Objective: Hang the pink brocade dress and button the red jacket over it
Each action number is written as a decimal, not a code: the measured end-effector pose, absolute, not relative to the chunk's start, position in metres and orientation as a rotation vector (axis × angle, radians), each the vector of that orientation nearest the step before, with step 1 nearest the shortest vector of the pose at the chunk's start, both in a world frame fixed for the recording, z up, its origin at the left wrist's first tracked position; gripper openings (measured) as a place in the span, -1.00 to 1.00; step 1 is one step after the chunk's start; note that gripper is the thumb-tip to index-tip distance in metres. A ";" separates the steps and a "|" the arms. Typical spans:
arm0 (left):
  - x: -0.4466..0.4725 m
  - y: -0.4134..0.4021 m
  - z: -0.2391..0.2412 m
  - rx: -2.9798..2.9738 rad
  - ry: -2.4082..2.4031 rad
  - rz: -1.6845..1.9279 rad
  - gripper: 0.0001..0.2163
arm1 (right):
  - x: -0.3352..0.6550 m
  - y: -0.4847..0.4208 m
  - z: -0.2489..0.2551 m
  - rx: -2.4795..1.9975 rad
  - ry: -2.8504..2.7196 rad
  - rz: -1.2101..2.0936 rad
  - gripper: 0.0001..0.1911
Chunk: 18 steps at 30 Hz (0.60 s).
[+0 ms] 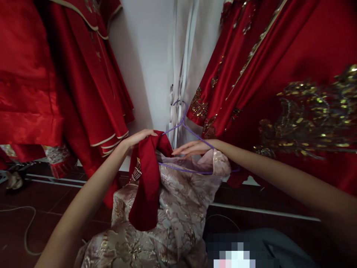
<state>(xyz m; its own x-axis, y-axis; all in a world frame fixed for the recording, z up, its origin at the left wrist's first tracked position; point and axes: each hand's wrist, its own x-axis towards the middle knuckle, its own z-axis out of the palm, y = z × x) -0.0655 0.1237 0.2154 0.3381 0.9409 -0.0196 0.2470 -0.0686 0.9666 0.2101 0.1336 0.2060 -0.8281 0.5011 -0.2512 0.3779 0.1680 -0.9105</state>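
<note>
A pale pink-beige brocade dress (181, 193) with metallic flower patterns hangs in front of me on a thin purple hanger (182, 124). The hanger sits inside the dress's shoulder on the right side. A dark red cloth band (145, 186) drapes over the left shoulder and down the front. At the top of that band, my left hand (142, 137) grips the red cloth, its fingertips partly hidden. My right hand (191, 148) reaches past the hanger at the neckline, fingers stretched out and pointing left, holding nothing I can see.
Red garments (92, 74) with pale piping hang at the left. A red gown (240, 67) with gold sequins hangs at the right. White metal uprights (182, 48) stand behind the hanger. A white cable (29, 230) lies on the dark floor, near low rails (55, 179).
</note>
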 end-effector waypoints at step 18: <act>-0.049 0.124 0.189 1.871 1.058 1.034 -0.74 | 0.222 0.166 0.217 -1.170 -2.311 0.263 -0.73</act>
